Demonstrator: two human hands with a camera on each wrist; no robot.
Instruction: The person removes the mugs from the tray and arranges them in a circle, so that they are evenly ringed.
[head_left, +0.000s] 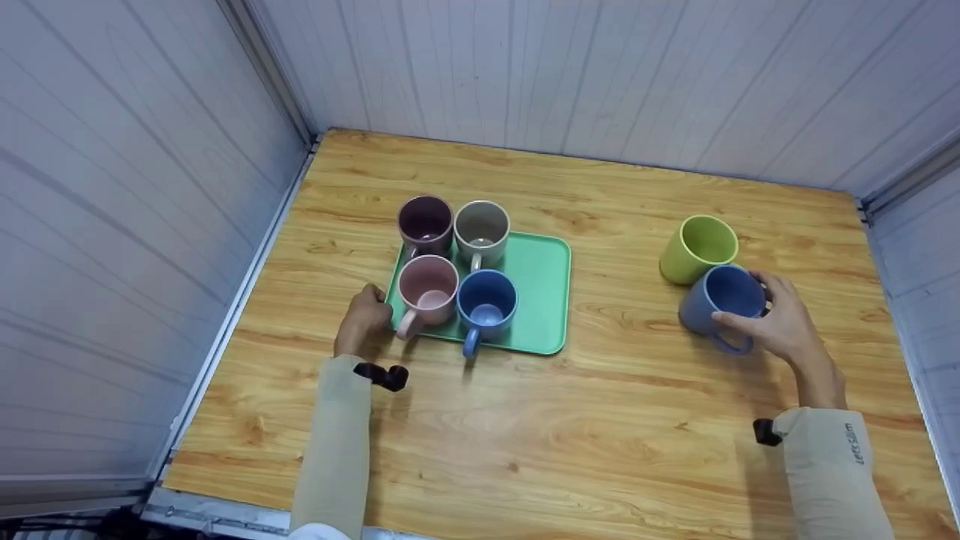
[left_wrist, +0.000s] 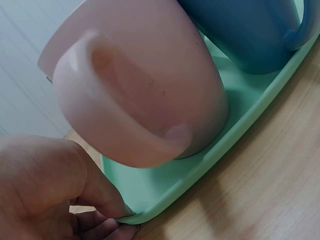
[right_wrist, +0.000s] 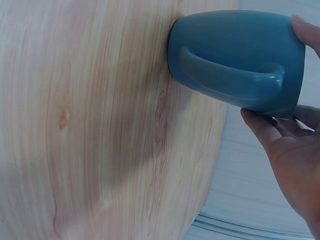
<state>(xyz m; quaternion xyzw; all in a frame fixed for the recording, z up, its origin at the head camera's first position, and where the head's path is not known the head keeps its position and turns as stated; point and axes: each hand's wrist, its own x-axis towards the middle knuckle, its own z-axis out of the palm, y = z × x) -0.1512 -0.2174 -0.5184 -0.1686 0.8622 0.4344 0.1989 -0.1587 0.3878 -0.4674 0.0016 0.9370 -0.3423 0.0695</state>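
My left hand (head_left: 365,311) pinches the near left corner of the green tray (head_left: 546,300), thumb over the rim and fingers beneath, as the left wrist view shows. Nearest to it on the tray is a pink mug (left_wrist: 150,85) with its handle towards me. A bright blue mug (head_left: 487,304) stands to its right; a dark purple mug (head_left: 425,225) and a light grey mug (head_left: 482,229) stand behind. At the right, my right hand (head_left: 784,319) grips a grey-blue mug (right_wrist: 230,60) near its rim, fingers and thumb on opposite sides, handle pointing towards me.
A yellow-green mug (head_left: 694,251) stands just behind the grey-blue one, overlapping it in the head view. Wood-grain table (head_left: 600,435) stretches between the tray and the right-hand mugs. White panel walls (head_left: 525,75) rise at the back and both sides.
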